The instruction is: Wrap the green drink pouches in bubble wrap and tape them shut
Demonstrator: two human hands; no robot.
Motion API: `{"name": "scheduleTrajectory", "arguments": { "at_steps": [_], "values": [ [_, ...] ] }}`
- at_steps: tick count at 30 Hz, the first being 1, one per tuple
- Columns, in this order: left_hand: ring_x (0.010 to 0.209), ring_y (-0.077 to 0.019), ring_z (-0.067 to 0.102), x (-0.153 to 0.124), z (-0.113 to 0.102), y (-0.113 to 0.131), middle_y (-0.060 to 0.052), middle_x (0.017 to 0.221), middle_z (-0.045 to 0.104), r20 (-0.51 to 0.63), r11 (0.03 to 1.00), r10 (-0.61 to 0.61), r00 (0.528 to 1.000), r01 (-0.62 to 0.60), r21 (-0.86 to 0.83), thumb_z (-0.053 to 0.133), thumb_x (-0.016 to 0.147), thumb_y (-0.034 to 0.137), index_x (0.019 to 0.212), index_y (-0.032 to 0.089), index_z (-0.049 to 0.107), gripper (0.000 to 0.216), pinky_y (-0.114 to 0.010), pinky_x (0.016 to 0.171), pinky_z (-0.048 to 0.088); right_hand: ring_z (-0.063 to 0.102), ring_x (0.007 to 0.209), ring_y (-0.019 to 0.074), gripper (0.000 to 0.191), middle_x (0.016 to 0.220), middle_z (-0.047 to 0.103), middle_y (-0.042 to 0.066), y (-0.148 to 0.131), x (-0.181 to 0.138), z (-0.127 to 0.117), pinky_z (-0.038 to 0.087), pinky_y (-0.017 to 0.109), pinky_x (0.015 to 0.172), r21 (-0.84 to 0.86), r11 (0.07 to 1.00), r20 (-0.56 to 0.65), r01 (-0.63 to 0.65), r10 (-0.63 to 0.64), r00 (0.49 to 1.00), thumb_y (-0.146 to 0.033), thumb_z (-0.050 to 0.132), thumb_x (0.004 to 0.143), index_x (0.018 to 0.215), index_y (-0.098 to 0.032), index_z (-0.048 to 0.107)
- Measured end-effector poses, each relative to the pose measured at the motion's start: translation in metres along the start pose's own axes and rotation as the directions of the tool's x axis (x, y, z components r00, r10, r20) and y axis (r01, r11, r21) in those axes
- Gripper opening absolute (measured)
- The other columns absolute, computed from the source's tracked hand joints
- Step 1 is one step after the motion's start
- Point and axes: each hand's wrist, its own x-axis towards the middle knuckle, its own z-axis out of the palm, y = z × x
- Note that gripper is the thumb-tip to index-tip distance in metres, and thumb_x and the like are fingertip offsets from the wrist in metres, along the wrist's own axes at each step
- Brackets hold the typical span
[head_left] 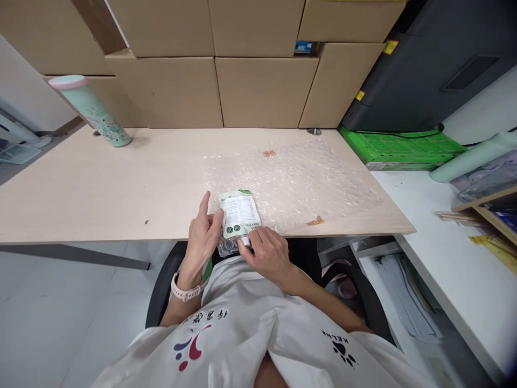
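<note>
Left hand [204, 233], half open, is just beside the pouch [239, 212]; right hand [270, 251] pinches the white cap [244, 241]. The pouch lies on bubble wrap [297, 180], at the near edge of the counter [109, 188].

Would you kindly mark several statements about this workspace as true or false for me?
1. The right hand is at the white cap of the pouch. True.
2. The left hand is curled into a fist. False: the left hand has its index finger extended.
3. The tumbler lies on its side. False: the tumbler stands upright.
4. Bubble wrap covers part of the wooden tabletop. True.
5. A pink wristband circles the right wrist. False: the pink wristband is on the left wrist.
</note>
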Motion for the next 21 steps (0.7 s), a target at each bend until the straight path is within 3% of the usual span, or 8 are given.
{"name": "scheduleTrajectory", "arguments": {
  "at_steps": [3,7,10,13,16,18,21],
  "values": [
    [0.053,-0.0133,0.048,0.001,0.001,0.002,0.004,0.067,0.050,0.003,0.999,0.002,1.000,-0.002,-0.050,0.058,0.090,0.045,0.159,0.028,0.017,0.082,-0.026,0.047,0.041,0.071,0.087,0.0247,0.046,0.075,0.069,0.006,-0.004,0.005,-0.007,0.054,0.044,0.067,-0.079,0.993,0.038,0.083,-0.080,0.996,-0.048,0.038,0.101,0.070,-0.023,0.061],
    [0.054,-0.0124,0.048,0.004,0.003,-0.003,0.002,0.072,0.049,-0.025,0.988,-0.020,0.999,0.016,-0.151,0.065,0.085,0.041,0.154,0.030,0.030,0.078,-0.026,0.046,0.043,0.069,0.094,0.0285,0.046,0.087,0.070,0.011,-0.001,0.013,-0.018,0.053,0.050,0.076,-0.192,0.955,0.086,0.226,-0.213,0.973,-0.056,0.041,0.100,0.077,-0.023,0.063],
    [0.057,-0.0134,0.052,0.006,0.002,-0.005,0.002,0.074,0.049,-0.044,0.975,-0.054,0.998,0.043,-0.217,0.067,0.083,0.039,0.150,0.032,0.035,0.074,-0.027,0.048,0.047,0.066,0.099,0.0318,0.046,0.099,0.070,0.015,0.008,0.013,-0.023,0.053,0.050,0.079,-0.215,0.958,0.054,0.190,-0.182,0.982,-0.066,0.052,0.092,0.091,-0.022,0.065],
    [0.058,-0.0134,0.052,0.009,0.000,0.002,0.003,0.075,0.049,-0.077,0.980,-0.056,0.995,0.040,-0.197,0.067,0.082,0.037,0.147,0.034,0.037,0.072,-0.027,0.049,0.046,0.064,0.103,0.0331,0.056,0.109,0.068,0.017,0.012,0.009,-0.026,0.052,0.051,0.082,-0.204,0.967,0.049,0.153,-0.146,0.988,-0.068,0.055,0.089,0.118,-0.021,0.060],
    [0.059,-0.0132,0.052,0.011,0.004,0.025,0.002,0.079,0.053,-0.146,0.992,0.065,0.987,-0.080,-0.096,0.064,0.084,0.033,0.147,0.034,0.036,0.069,-0.028,0.054,0.046,0.061,0.105,0.0346,0.069,0.114,0.067,0.017,0.010,0.008,-0.028,0.049,0.053,0.087,-0.214,0.960,0.106,0.182,-0.163,0.981,-0.068,0.052,0.090,0.140,-0.022,0.047],
    [0.062,-0.0141,0.053,0.010,0.013,0.044,0.002,0.082,0.056,-0.155,0.982,0.185,0.970,-0.188,-0.006,0.060,0.086,0.032,0.148,0.031,0.036,0.066,-0.030,0.060,0.048,0.061,0.103,0.0352,0.068,0.111,0.067,0.017,0.010,0.009,-0.030,0.049,0.053,0.087,-0.181,0.967,0.127,0.181,-0.160,0.979,-0.066,0.052,0.091,0.143,-0.022,0.044],
    [0.069,-0.0167,0.059,0.007,0.036,0.067,-0.002,0.095,0.063,-0.046,0.939,0.327,0.944,-0.319,0.126,0.056,0.089,0.033,0.150,0.026,0.036,0.064,-0.033,0.070,0.051,0.061,0.104,0.0355,0.055,0.110,0.066,0.017,0.019,0.010,-0.034,0.051,0.053,0.090,-0.042,0.987,0.113,0.153,-0.147,0.983,-0.054,0.057,0.094,0.138,-0.022,0.049]
  ]
}}
